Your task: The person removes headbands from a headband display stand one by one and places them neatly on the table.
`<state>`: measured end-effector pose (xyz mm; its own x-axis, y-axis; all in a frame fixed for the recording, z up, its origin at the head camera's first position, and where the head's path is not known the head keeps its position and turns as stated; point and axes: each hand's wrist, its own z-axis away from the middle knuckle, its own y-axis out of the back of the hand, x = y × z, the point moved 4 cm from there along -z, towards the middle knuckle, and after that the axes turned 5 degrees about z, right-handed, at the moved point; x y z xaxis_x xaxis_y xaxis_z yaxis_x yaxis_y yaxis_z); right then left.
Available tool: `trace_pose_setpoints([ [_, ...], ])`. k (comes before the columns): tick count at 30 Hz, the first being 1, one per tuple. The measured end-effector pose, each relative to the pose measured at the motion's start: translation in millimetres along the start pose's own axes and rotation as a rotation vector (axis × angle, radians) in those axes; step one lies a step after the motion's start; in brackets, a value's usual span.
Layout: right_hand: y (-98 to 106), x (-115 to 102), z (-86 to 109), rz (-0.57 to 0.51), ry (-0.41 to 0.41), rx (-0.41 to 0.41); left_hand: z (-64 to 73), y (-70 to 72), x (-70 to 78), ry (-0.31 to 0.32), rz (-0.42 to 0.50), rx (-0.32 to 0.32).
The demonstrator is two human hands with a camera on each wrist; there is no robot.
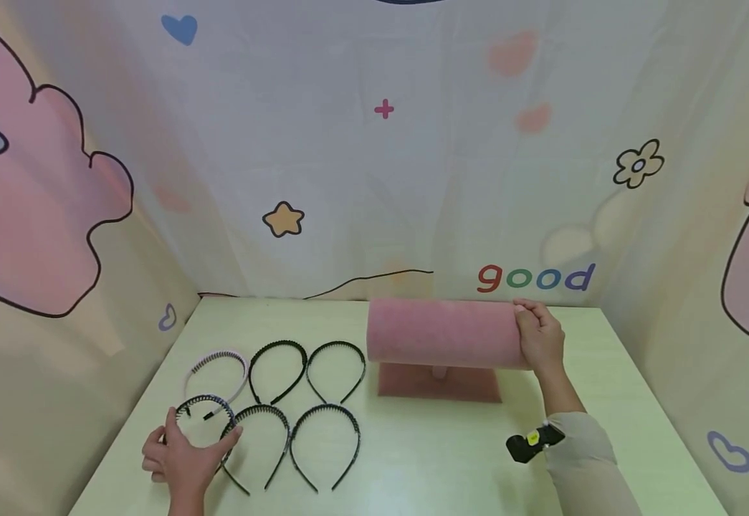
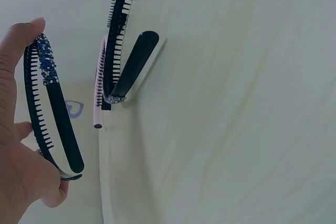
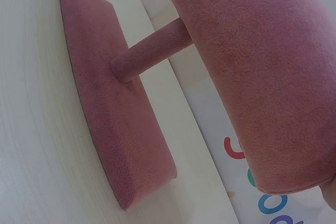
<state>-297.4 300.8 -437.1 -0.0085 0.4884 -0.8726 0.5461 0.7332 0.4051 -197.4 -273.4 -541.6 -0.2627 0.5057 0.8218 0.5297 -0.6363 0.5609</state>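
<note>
My left hand grips a toothed headband at the front left, thumb and fingers spread to its two sides. In the left wrist view, this headband is dark, with glittery blue-and-silver covering and comb teeth inside. At the right, my right hand holds the end of a pink plush headband display stand. The stand is a horizontal roll on a short post above a flat rectangular base. Only a sliver of the right hand shows in the right wrist view; its fingers are largely hidden behind the roll.
Left of the stand, more headbands lie in two rows: a pale pink one, black ones and glittery dark ones. They sit close together on the pale wooden table. A printed cloth backdrop rises behind the table and at both sides.
</note>
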Motion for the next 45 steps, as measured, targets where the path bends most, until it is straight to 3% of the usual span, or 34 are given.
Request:
trace_pose_setpoints([
  [5,1,0,0.3,-0.002,0.005,-0.002,-2.9,3.7,-8.6,0.011,-0.008,0.012],
  [14,-1,-1,1.1,-0.012,-0.003,0.002,-10.7,11.4,-21.2,0.079,-0.040,-0.048],
  [29,1,-3,1.4,-0.005,-0.035,-0.017,-19.1,23.1,-30.6,0.121,-0.051,-0.060],
  [40,1,0,2.8,-0.001,-0.037,-0.022,-19.8,20.7,-50.3,0.192,-0.102,-0.102],
  [45,2,-2,3.3,0.000,-0.032,-0.022,-22.6,17.0,-55.5,0.182,-0.137,-0.155],
])
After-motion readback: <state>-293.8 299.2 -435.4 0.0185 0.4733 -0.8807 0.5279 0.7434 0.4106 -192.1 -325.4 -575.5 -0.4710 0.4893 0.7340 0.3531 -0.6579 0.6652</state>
